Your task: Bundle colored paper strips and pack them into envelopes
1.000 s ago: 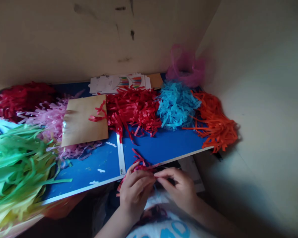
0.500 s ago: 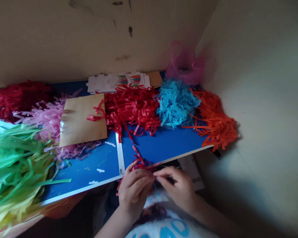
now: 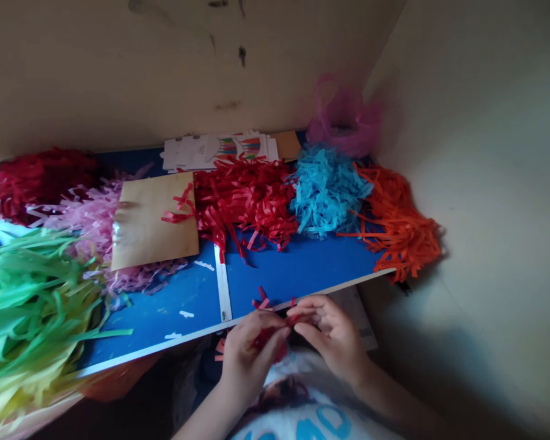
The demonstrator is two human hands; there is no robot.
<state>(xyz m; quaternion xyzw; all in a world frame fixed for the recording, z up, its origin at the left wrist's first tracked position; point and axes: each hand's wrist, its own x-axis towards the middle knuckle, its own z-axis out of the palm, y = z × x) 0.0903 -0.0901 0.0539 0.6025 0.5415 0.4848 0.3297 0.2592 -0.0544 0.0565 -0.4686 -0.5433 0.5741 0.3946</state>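
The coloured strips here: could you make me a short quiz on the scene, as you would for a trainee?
1. Which colour, mainly, are the strips at the left hand and right hand? (a) green (b) red (c) yellow
2. True or false: the large brown sheet lies underneath the pink heap.
3. Fill in: the blue heap lies between a red heap and the ____ heap.

Key:
1. b, red.
2. False: the large brown sheet lies on top of the pink heap.
3. Orange: the orange heap.

free: tabletop strip beyond hands | behind it: red shreds, blue shreds block | right: wall
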